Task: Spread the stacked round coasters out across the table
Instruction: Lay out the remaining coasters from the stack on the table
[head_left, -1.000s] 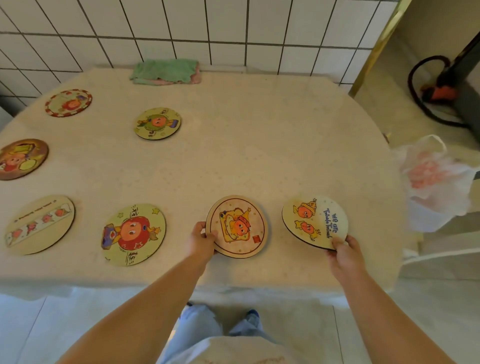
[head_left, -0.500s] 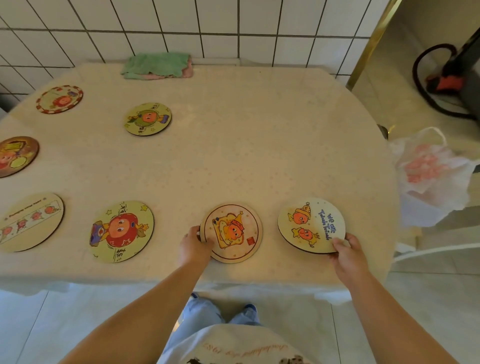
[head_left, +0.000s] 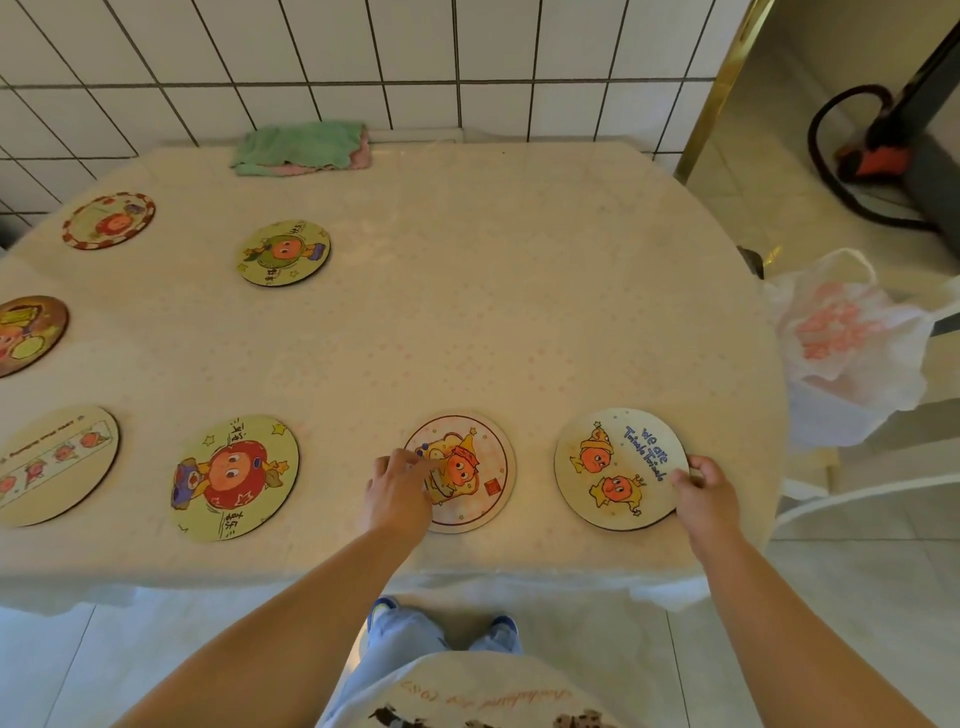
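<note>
A: Coasters, round flat cartoon-printed discs with dark thin edges, lie singly across your cream speckled tablecloth (head_left: 467, 312), none stacked. How are your hands placed?

B: Your left hand (head_left: 397, 491), lower centre of the frame, rests loosely curled with its fingertips (head_left: 415, 460) on the left part of the pink-rimmed coaster with an orange star-hatted figure (head_left: 467, 475). It presses down on it rather than closing around it.

A: And the other?

B: Your right hand (head_left: 704, 491), lower right, pinches the right edge of the pale coaster printed with two orange figures and blue lettering (head_left: 615, 467). Its thumb lies on top; I cannot tell whether that edge is raised off the cloth.

A: The rest?

B: Lower left, a yellow-green coaster with a red round character (head_left: 235, 478); further left, a beige coaster with a banded strip of small figures (head_left: 54, 465). At the left edge, a brown coaster (head_left: 28, 332), partly cut off. Upper left, a red-and-white bordered coaster (head_left: 109, 220), and right of it a yellow-green coaster with a green-clad figure (head_left: 284, 252). All are well apart.

A: Anything else?

B: A folded green cloth (head_left: 301, 145) over a pink one sits at the table's far edge against the white tiled wall (head_left: 415, 62). A crumpled white plastic bag (head_left: 852, 343) hangs off the right side.
</note>
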